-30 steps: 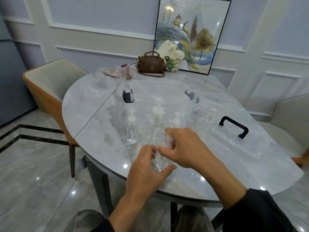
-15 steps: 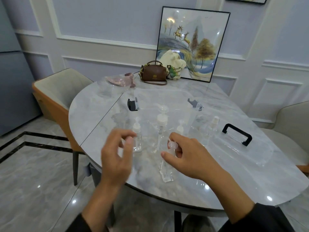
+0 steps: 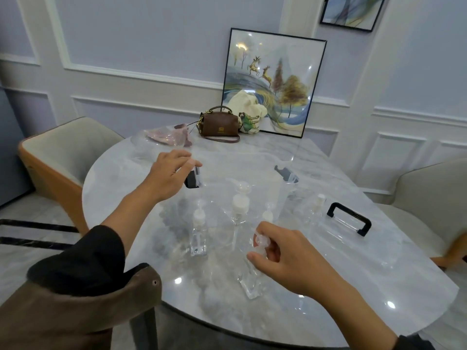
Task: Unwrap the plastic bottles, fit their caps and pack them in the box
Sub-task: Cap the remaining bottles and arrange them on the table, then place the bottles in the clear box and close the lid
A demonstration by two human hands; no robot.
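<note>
My right hand [image 3: 285,258] was curled round the neck of a small clear bottle [image 3: 249,284], finger and thumb pinching just under its white cap [image 3: 261,242]. The bottle was tilted, with its base down on the near part of the marble table [image 3: 328,306]. The cap looked seated, so I judged this one unwrapped and capped but not yet packed. My left hand [image 3: 171,173] reached to the far left, over the black latch [image 3: 192,181] of the clear box [image 3: 286,174]. Its fingers were stretched forward and close together, and I could not tell whether a scrap of clear wrap lay between them. Four more bottles stood upright in the middle of the table, all wearing tops: a short one [image 3: 198,231] on the left, a tall pump bottle [image 3: 240,208], a small one [image 3: 267,215] just behind my right hand, and a spray bottle [image 3: 319,205] further right. The box walls were too transparent for me to say whether any of them already stood inside. The lid, with its black handle [image 3: 348,219], lay off to the right. By my reckoning most of the capping was done, while the packing and closing were still to come.
</note>
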